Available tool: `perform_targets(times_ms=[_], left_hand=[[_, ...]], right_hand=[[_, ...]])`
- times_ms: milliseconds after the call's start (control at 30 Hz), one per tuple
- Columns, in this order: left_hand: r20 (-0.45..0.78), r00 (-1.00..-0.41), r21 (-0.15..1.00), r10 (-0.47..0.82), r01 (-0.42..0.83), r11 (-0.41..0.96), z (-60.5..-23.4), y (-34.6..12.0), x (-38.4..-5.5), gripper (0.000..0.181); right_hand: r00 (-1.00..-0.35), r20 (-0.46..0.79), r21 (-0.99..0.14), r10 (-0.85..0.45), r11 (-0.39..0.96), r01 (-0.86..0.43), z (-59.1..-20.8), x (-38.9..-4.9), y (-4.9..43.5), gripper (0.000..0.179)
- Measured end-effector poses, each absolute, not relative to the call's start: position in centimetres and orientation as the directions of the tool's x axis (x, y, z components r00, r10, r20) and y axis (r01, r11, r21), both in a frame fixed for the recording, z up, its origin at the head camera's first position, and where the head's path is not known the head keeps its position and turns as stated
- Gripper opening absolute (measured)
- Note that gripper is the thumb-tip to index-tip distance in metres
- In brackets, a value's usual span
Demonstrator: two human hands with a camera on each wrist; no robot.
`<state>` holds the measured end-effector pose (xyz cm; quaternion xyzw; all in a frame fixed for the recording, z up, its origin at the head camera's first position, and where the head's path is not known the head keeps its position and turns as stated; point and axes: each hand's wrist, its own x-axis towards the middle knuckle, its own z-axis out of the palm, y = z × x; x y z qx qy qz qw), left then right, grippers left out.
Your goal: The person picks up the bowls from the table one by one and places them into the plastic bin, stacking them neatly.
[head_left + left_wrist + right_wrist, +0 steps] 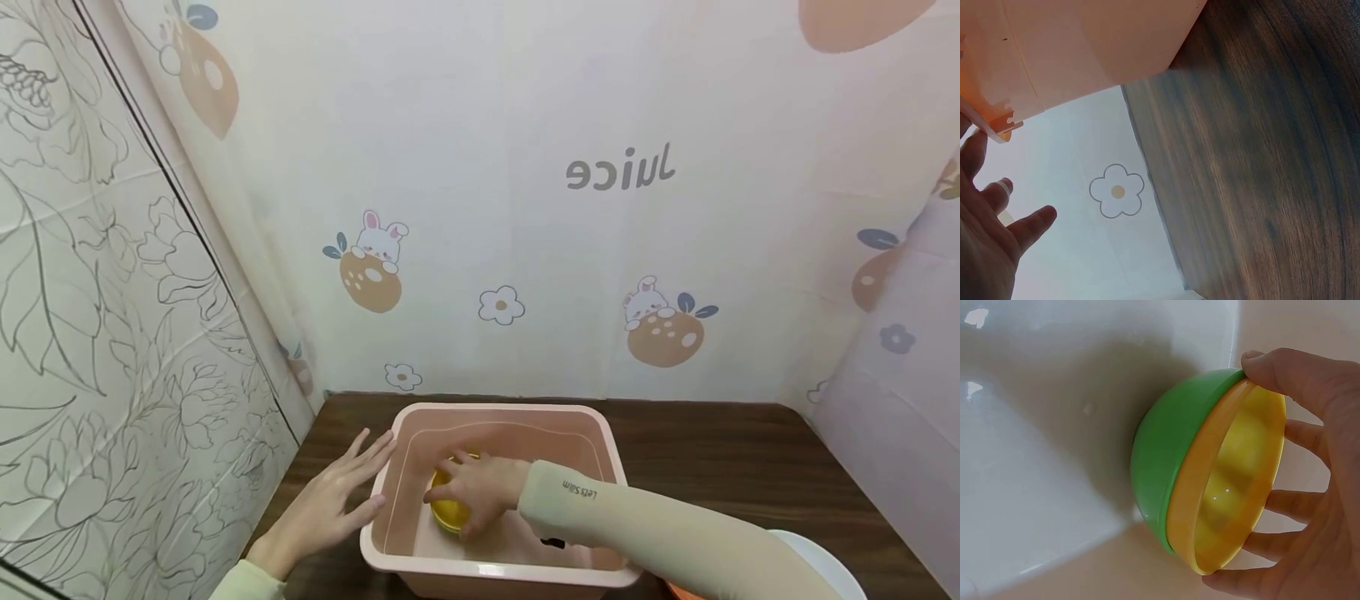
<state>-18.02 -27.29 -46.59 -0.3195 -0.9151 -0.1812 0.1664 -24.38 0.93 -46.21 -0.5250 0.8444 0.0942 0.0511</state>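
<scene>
A pink plastic basin [495,570] stands on the table. Inside it, my right hand [483,492] grips a yellow bowl [447,512] from above, fingers and thumb spread around its rim. The right wrist view shows that bowl nested in a green bowl [1166,447], with the thumb at the rims of both. Both bowls sit tilted in that view, close over the basin's pale, shiny bottom. My left hand [322,510] is at the basin's left rim, its fingers extended and spread; in the left wrist view fingertips touch the rim [988,128].
A white round dish [825,560] and an orange rim [681,592] show partly under the right forearm, at the table's front right. Dark wood table [705,454] extends right of the basin. Printed curtains [495,208] hang behind and along both sides.
</scene>
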Motion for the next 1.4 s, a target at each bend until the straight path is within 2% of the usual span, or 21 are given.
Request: perform_targets(times_ms=[667, 833, 1133, 1400], left_hand=[[0.427, -0.732, 0.206, 0.530, 0.650, 0.732, -46.4, -27.2, -18.1, 0.070], [0.422, -0.737, 0.212, 0.528, 0.646, 0.733, -46.4, -27.2, -18.0, 0.070], [0.419, -0.743, 0.219, 0.522, 0.640, 0.736, -46.5, -27.3, -18.0, 0.069], [0.421, -0.741, 0.218, 0.524, 0.643, 0.734, -46.4, -27.2, -17.9, 0.069]], right_hand=[[-0.438, -0.224, 0.185, -0.870, 0.404, -0.896, -45.1, -24.0, 0.7, 0.073], [-0.440, -0.234, 0.169, -0.867, 0.410, -0.896, -44.4, -24.1, 0.8, 0.068], [-0.449, -0.223, 0.073, -0.865, 0.444, -0.893, -41.7, -24.4, 1.3, 0.062], [-0.451, -0.157, 0.004, -0.879, 0.456, -0.890, -38.7, -24.1, 2.4, 0.067]])
